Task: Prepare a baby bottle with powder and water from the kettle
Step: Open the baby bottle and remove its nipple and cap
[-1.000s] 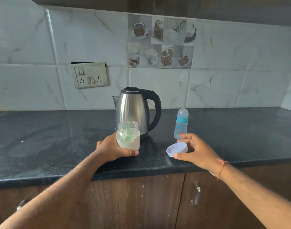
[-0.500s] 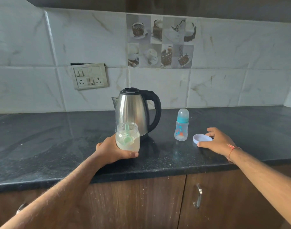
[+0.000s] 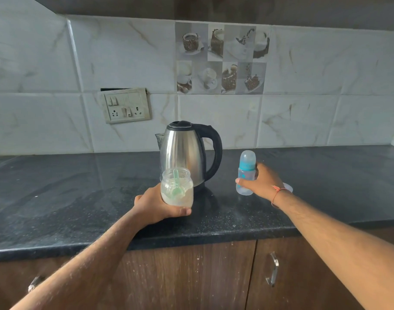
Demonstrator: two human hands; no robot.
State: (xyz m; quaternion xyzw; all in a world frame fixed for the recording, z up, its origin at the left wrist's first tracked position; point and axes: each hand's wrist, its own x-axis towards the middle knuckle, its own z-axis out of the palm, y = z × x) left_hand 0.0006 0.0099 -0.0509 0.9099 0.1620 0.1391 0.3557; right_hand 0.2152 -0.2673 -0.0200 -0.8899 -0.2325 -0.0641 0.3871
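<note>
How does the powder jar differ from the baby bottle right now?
The powder jar is open-topped, wide and squat; the baby bottle is capped, slim and tall. The jar holds pale powder and a green scoop; the bottle looks empty. Both are clear, upright, each gripped by one hand.

Seeing no readable text anywhere; print on baby bottle (image 3: 246, 173) in my right hand (image 3: 258, 183) blurring out, too small for reading.

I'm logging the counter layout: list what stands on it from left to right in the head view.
Powder jar held by the left hand → kettle → baby bottle gripped by the right hand → jar lid, mostly hidden behind that wrist.
</note>
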